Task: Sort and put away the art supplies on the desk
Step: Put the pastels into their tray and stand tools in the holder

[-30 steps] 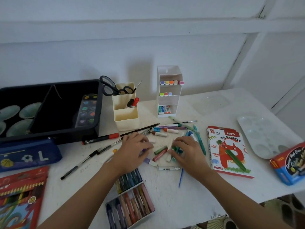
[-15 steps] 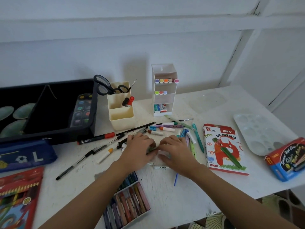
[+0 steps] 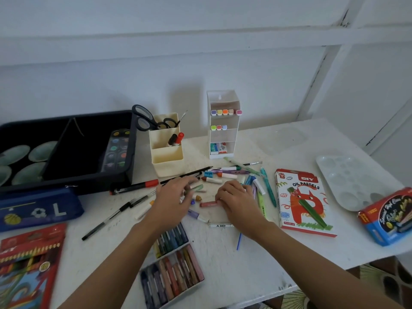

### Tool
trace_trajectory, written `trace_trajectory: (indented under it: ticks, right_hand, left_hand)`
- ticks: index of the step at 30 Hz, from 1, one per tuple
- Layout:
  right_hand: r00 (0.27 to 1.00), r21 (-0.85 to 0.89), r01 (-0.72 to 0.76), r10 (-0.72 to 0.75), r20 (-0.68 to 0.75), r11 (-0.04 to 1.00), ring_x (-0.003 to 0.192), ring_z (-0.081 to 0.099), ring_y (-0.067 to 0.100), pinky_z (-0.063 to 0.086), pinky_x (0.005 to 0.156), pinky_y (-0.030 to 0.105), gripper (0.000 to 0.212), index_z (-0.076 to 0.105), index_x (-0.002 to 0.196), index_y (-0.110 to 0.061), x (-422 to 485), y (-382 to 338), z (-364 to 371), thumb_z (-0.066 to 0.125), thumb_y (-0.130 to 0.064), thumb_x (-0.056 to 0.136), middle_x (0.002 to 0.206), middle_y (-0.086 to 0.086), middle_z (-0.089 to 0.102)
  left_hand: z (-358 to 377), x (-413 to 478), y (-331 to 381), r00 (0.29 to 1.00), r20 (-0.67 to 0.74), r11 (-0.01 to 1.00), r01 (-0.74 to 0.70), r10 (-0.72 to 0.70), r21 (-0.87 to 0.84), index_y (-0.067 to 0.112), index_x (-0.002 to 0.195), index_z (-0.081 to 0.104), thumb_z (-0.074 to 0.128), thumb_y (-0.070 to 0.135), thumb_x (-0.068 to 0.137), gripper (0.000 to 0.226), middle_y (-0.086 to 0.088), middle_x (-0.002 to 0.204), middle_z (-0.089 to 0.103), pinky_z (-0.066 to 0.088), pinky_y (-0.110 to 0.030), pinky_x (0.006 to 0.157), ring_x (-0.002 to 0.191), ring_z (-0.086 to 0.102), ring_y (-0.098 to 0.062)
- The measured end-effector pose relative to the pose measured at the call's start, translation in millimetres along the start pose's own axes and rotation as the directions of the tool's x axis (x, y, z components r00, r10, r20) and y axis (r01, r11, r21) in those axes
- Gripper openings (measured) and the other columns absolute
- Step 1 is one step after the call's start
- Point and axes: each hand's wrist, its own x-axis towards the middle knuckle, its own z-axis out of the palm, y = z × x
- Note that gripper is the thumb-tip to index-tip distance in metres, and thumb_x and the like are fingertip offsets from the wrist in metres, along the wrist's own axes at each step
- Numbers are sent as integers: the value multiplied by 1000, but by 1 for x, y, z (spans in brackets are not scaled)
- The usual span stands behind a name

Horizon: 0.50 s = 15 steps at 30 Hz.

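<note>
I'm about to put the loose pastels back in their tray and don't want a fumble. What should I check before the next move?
1. Red pastel in reach: ok, fingers of the right hand touch its end.
2. Firm grip on it: cannot tell.
3. Left hand free: cannot tell; blurred, green stick at its fingers.
4. Pastel tray uncovered: ok.
5. Free slot in tray: cannot tell; rows look full.
6. Loose sticks sorted: not ok; markers lie mixed among pastels.
</note>
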Motion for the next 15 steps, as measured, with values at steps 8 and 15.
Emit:
trace_trajectory:
  ticks: [8,15]
  right_hand:
    - [999,44,52,-51,-5,998,113,52,21,32,96,42,24,68,120,-23,4,-18,9,52,-25,102,115,-5,66]
    - [992,434,95,-46,-121,896,94,56,14,46,82,26,18,66,113,-13,16,-68,16,53,-11,101,106,1,60]
  left_hand:
    - [-54,-56,-34,986,-142,993,72,-85,-98,37,108,66,62,16,100,24,25,104,65,42,-6,79,100,58,6]
    - [-68,-111,-53,959,-188,971,182,-210,-157,29,100,72,70,15,94,16,19,96,70,41,-5,68,95,61,2]
